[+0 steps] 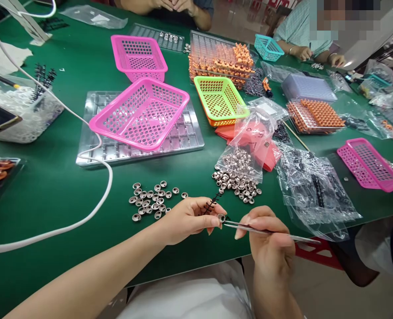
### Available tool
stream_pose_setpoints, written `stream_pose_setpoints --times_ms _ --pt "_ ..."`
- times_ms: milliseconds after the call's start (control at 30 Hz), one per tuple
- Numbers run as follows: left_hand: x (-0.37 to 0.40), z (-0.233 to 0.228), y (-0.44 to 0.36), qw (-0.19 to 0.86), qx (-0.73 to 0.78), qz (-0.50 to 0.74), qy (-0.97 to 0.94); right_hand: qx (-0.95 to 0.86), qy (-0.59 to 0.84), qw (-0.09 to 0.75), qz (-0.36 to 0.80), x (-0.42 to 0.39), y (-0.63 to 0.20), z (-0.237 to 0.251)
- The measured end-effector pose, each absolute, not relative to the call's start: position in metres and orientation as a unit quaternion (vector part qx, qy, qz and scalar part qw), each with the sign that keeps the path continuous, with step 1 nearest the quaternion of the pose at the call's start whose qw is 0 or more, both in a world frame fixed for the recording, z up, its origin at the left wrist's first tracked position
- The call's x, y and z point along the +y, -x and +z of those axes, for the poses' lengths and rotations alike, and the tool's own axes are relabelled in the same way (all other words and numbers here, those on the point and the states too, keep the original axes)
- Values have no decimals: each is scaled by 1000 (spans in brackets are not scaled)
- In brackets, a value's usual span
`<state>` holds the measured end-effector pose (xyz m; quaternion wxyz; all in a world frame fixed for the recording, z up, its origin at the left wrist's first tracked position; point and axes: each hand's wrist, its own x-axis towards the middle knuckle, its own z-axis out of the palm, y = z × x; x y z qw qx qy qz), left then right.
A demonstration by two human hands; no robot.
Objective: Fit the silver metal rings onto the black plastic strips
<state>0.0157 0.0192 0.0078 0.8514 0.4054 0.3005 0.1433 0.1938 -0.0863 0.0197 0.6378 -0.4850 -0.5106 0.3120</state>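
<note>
My left hand [196,217] is closed, pinching a small silvery ring-like cap [221,217] between thumb and fingers. A black toothed plastic strip [211,204] also sticks up from its fingers. Close beside it, my right hand [269,239] is closed around metal tweezers [259,229], whose tips point left and reach the cap; whether they grip anything is too small to tell. Loose silvery caps [146,203] lie on the green table left of my hands. A larger heap of the same caps [241,177] spills from a clear plastic bag just beyond them.
Pink baskets [139,115] rest on and behind a metallic tray [196,137]. A green basket [220,98] stands behind the caps. A white cable [93,215] crosses the left side. Right lies a bag of black parts [312,190]. Co-workers' hands [304,53] are across the table.
</note>
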Motion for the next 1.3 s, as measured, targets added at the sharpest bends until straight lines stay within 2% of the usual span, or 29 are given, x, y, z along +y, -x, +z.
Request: stream_pose_setpoints --times_ms 233,867,1100,1300 --pt "18 9 -15 851 290 156 -410 -509 482 623 348 -91 -195 12" --pt "15 6 -14 816 306 162 -463 -498 536 609 304 -99 -191 -1" --pt "15 13 -14 821 297 155 -463 -454 474 665 356 -98 -196 4" --pt "11 20 -7 804 330 112 -482 -432 444 675 402 -98 -202 6"
